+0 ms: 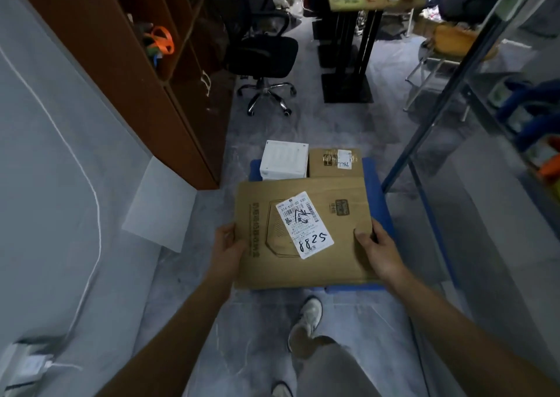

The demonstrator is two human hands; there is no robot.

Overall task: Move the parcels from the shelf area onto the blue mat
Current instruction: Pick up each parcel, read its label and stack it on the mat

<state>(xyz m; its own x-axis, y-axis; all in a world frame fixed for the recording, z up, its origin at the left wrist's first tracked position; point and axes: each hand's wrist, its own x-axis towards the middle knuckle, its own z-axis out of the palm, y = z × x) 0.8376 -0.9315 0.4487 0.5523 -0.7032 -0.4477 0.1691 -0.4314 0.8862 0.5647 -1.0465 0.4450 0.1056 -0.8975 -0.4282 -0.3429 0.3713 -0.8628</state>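
A large flat cardboard parcel point(303, 233) with a white shipping label marked 8825 is held level over the blue mat point(380, 202) on the floor. My left hand point(227, 245) grips its left edge, thumb on top. My right hand point(377, 248) grips its right edge the same way. Beyond it on the mat sit a white box point(283, 160) and a small brown cardboard parcel point(333, 162), side by side. The big parcel hides most of the mat; whether it rests on the mat or hovers just above I cannot tell.
A brown wooden shelf unit point(145, 72) runs along the left. A blue metal rack point(472, 99) stands on the right. A black office chair point(263, 60) and a table base point(345, 87) stand farther back. My shoe point(306, 321) is just behind the mat.
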